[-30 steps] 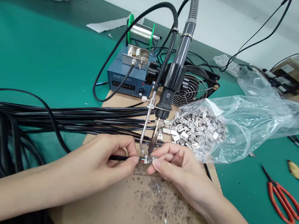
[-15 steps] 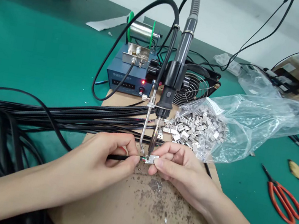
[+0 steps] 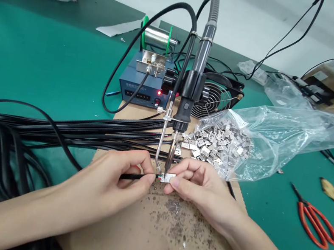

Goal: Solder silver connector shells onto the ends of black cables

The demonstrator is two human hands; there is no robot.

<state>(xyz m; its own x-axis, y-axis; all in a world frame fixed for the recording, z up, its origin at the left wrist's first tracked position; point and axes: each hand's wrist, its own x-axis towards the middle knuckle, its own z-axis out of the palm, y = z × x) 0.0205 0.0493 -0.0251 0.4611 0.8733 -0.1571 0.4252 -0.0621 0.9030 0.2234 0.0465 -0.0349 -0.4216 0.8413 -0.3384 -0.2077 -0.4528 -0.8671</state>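
My left hand (image 3: pixel 131 172) pinches a black cable (image 3: pixel 132 176) close to its stripped end, where thin coloured wires show. Between the thumb and fingers of my right hand (image 3: pixel 198 186) is a small silver USB connector (image 3: pixel 168 178). The wire ends meet the connector's left end. Right above that joint stands the tip of a soldering iron (image 3: pixel 169 160), clamped upright in a holder. A thin metal solder feed tube (image 3: pixel 161 141) bends down beside the tip. Whether the tip touches the wires is too small to tell.
Behind are a blue soldering station (image 3: pixel 141 88), a solder spool (image 3: pixel 156 36) and a fan (image 3: pixel 213 98). Loose connectors (image 3: pixel 212 143) spill from a clear bag (image 3: pixel 279 149). Red-handled scissors (image 3: pixel 315 220) lie right, bundled black cables (image 3: pixel 57 125) left. Stained cardboard (image 3: pixel 135 231) lies under my hands.
The connector and wire ends have shifted very slightly left under the iron tip. Both hands keep their grip. The whole view has moved a little.
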